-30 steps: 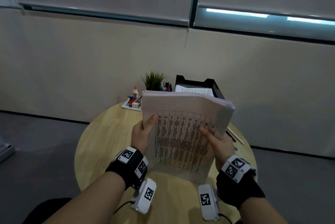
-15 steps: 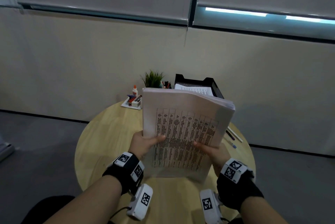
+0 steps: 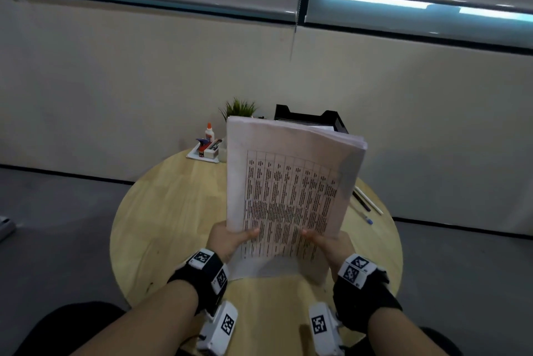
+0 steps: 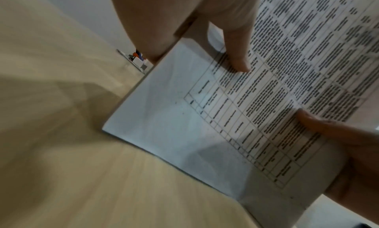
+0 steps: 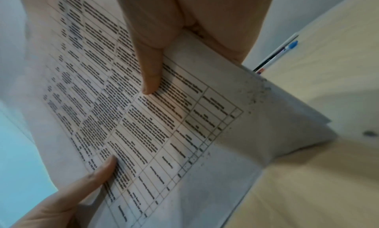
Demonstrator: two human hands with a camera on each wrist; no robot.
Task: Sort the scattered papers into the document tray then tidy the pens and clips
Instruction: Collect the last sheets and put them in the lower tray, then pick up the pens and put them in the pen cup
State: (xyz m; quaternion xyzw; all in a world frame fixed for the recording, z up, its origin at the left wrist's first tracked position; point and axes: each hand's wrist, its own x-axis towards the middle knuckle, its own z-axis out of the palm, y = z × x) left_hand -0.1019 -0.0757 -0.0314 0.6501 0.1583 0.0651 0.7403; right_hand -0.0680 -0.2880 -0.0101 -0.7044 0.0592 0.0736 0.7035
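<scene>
A thick stack of printed papers stands upright on its lower edge on the round wooden table, its front sheet showing a printed table. My left hand grips the stack's lower left, thumb on the front sheet. My right hand grips the lower right, thumb likewise on the front. The black document tray sits behind the stack at the table's far edge, with paper in it. Several pens lie on the table to the right, one with a blue cap.
A small green plant stands left of the tray. A white tray with a glue bottle and small desk items sits at the far left of the table. Beyond the table are a wall and grey floor.
Both hands have slid down the stack from its sides to its lower corners. The stack has tilted up to a more upright stand.
</scene>
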